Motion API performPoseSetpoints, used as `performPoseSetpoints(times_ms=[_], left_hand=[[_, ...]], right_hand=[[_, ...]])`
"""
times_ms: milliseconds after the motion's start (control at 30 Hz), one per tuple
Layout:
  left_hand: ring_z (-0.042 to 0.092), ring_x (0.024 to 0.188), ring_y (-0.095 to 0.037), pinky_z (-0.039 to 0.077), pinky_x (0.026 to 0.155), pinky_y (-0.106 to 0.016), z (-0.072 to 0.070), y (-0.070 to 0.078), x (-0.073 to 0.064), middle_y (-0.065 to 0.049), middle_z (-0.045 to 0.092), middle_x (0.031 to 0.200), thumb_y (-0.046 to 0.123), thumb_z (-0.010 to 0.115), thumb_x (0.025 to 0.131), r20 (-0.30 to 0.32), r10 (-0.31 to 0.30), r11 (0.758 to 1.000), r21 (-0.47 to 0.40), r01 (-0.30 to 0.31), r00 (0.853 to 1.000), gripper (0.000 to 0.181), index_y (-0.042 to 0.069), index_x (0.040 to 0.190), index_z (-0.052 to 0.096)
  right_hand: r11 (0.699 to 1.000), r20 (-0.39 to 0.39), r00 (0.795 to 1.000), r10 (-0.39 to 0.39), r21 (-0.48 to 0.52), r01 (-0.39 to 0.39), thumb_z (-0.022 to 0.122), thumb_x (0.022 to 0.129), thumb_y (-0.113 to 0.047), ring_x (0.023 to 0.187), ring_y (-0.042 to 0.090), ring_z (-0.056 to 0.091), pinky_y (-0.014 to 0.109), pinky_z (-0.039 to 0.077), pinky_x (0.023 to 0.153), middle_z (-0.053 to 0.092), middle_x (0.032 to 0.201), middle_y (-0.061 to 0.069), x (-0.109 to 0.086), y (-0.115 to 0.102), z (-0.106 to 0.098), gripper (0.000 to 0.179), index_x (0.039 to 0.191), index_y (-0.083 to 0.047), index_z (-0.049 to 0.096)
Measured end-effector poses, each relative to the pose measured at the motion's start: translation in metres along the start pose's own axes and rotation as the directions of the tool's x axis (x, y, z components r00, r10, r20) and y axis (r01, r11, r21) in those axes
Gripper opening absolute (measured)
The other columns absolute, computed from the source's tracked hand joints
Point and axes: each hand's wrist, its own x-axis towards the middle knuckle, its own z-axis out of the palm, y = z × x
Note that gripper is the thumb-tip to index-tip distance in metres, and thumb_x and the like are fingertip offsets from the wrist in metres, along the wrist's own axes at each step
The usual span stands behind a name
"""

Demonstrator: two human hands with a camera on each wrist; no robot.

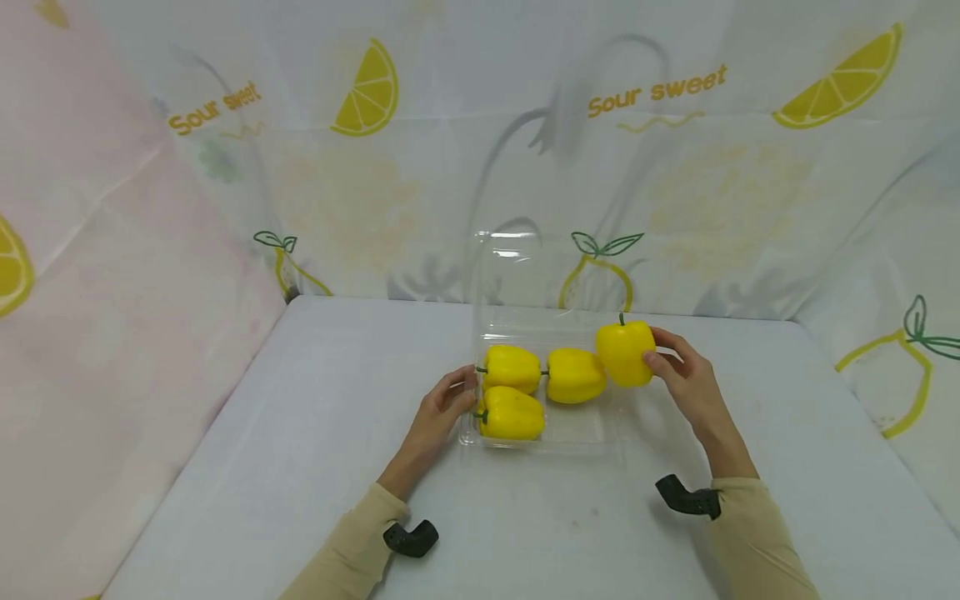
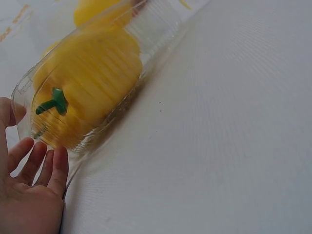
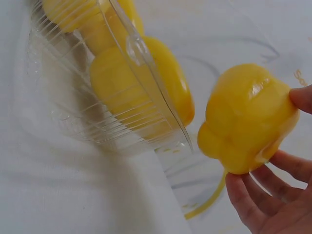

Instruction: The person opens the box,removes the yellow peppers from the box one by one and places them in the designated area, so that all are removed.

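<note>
In the head view my right hand (image 1: 686, 379) holds a yellow bell pepper (image 1: 625, 354) above the right side of a clear plastic clamshell container (image 1: 577, 427). In the right wrist view, thumb and fingers grip this pepper (image 3: 248, 117), apart from the container wall. My left hand (image 1: 442, 408) is at the container's left side. Seen from the left wrist, its lightly bent fingers (image 2: 59, 168) touch the outside wall, with the thumb near the rim. Inside lie two yellow peppers at left, one behind (image 1: 512, 368) and one in front (image 1: 512, 414), plus another pepper (image 1: 575, 377) at back right.
The container's clear lid (image 1: 517, 275) stands raised at the back. A white table (image 1: 337, 375) spreads around it, backed by a hanging cloth (image 1: 465, 167) printed with lemons. Black curved pieces (image 1: 411, 539) are fixed at both beige sleeves (image 1: 757, 542).
</note>
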Motion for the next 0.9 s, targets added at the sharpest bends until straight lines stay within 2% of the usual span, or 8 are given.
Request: performPoseSetpoints(times_ms=[100,367,600,900], left_hand=[[0.045,0.131,-0.024,0.041,0.105,-0.024,0.0,0.0,0.001,-0.008,0.047,0.142,0.022,0.057,0.094,0.003,0.001,0.999,-0.035,-0.001,1.0,0.046,0.013,0.137,0.046],[0.045,0.131,-0.023,0.042,0.101,-0.017,0.0,-0.001,0.0,-0.006,0.045,0.143,0.026,0.056,0.095,0.021,0.004,1.0,-0.017,-0.003,1.0,0.047,0.015,0.139,0.044],[0.045,0.131,-0.021,0.043,0.1,-0.017,0.0,-0.002,0.003,-0.004,0.046,0.141,0.026,0.057,0.095,0.032,0.008,0.999,-0.04,-0.007,0.999,0.045,0.016,0.137,0.046],[0.045,0.132,-0.023,0.043,0.099,-0.017,0.0,-0.001,0.0,-0.005,0.045,0.142,0.027,0.057,0.094,0.019,0.007,0.999,-0.032,-0.006,1.0,0.046,0.016,0.138,0.045]], right_hand=[[1.0,-0.013,1.0,0.028,-0.009,-0.029,0.051,0.097,-0.031,0.098,-0.009,0.055,0.006,0.042,0.085,0.047,0.13,-0.006,0.002,-0.001,-0.001,0.051,0.141,-0.009,0.041],[0.991,-0.062,0.99,0.13,-0.015,-0.131,0.05,0.096,-0.04,0.094,-0.009,0.056,0.006,0.043,0.083,0.045,0.135,0.007,0.002,-0.001,-0.004,0.057,0.142,-0.008,0.04],[0.986,-0.085,0.983,0.162,-0.016,-0.164,0.049,0.096,-0.044,0.094,-0.009,0.053,0.005,0.045,0.081,0.042,0.14,0.016,0.005,0.003,-0.007,0.061,0.143,-0.007,0.038],[0.98,-0.082,0.976,0.2,0.01,-0.2,0.048,0.096,-0.046,0.097,-0.01,0.049,0.008,0.048,0.082,0.038,0.145,0.018,0.006,0.009,-0.007,0.065,0.144,-0.005,0.036]])
